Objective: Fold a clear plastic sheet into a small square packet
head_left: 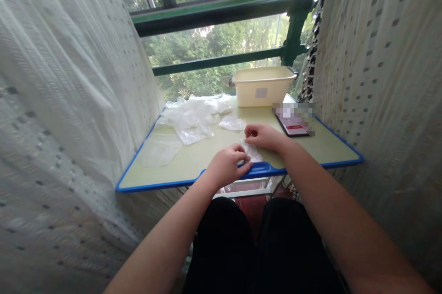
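**Flimsy plastic [252,151], pinch gently**

It's near the front of the tabletop [193,160], between my left hand [228,164] and right hand [264,137]. Looks light, soft, maybe slippery; I'd take it by opposite ends. Right's curled in at the far end, left's bent low over the near end. Can't tell if either's clamped on it.
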Tool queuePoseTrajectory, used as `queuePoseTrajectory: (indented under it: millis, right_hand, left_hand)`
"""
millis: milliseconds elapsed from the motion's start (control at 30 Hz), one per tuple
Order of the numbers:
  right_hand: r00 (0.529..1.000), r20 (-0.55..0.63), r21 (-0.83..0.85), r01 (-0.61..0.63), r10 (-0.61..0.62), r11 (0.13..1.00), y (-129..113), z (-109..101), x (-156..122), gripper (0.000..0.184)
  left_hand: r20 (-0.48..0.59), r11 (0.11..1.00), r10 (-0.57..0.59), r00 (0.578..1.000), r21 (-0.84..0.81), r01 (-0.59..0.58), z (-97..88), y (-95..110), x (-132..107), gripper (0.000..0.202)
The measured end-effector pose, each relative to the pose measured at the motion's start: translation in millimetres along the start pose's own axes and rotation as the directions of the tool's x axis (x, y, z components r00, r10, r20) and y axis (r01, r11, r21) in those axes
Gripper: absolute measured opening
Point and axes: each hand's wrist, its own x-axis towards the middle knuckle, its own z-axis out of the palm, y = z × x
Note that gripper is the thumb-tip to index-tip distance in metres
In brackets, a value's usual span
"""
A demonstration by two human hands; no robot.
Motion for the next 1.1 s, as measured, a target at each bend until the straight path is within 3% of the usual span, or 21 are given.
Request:
queuePoseTrajectory:
  millis: [100,267,400,467,567,667,767,867,1100]
  right_hand:
    - [1.000,0.002,0.011,-0.007,0.007,1.000,-0.8,1.9,1.7,0.016]
    - [0.992,0.056,-0.019,-0.111,0.112,0.994,-7.9,-0.2,4.2,0.034]
    - [0.988,0.104,-0.069,-0.103,0.110,0.992,-12.2,-3.8,3.3,0.026]
    - [0.996,0.074,-0.068,-0.051,0.056,0.996,-10.7,-3.6,1.7,0.021]
    - [0.985,-0.108,-0.106,0.122,-0.134,0.987,-7.3,0.0,-3.2,0.015]
    - [0.888,-0.263,-0.214,0.327,-0.376,0.921,-8.1,4.3,-11.4,0.011]
    - [0.799,-0.293,-0.323,0.435,-0.526,0.841,-14.3,5.9,-20.7,0.012]
    - [0.770,-0.250,-0.355,0.491,-0.587,0.796,-19.9,5.8,-28.8,0.012]
    - [0.777,-0.215,-0.286,0.529,-0.591,0.799,-11.2,9.4,-46.3,0.011]
  left_hand:
    - [-0.005,1.000,-0.003,1.000,0.001,0.003,0.6,-1.5,-0.2,0.023]
    - [0.004,1.000,-0.021,1.000,0.013,0.021,0.4,-0.9,-0.6,0.025]
    - [0.003,1.000,-0.005,1.000,0.030,0.005,0.9,-0.5,-1.0,0.026]
    - [0.003,0.999,0.009,1.000,0.048,-0.009,1.9,-1.2,-1.3,0.027]
    - [-0.021,0.997,0.009,1.000,0.083,-0.008,3.5,-2.1,-1.4,0.028]
    - [-0.039,0.993,-0.011,0.999,0.118,0.015,4.5,-1.9,-1.0,0.029]
    - [-0.029,0.988,-0.031,0.999,0.153,0.035,4.9,-1.8,-0.2,0.030]
    - [-0.031,0.985,-0.027,0.999,0.169,0.032,5.7,-2.8,0.5,0.030]
    - [-0.048,0.982,-0.029,0.998,0.184,0.037,6.4,-2.9,-0.3,0.032]
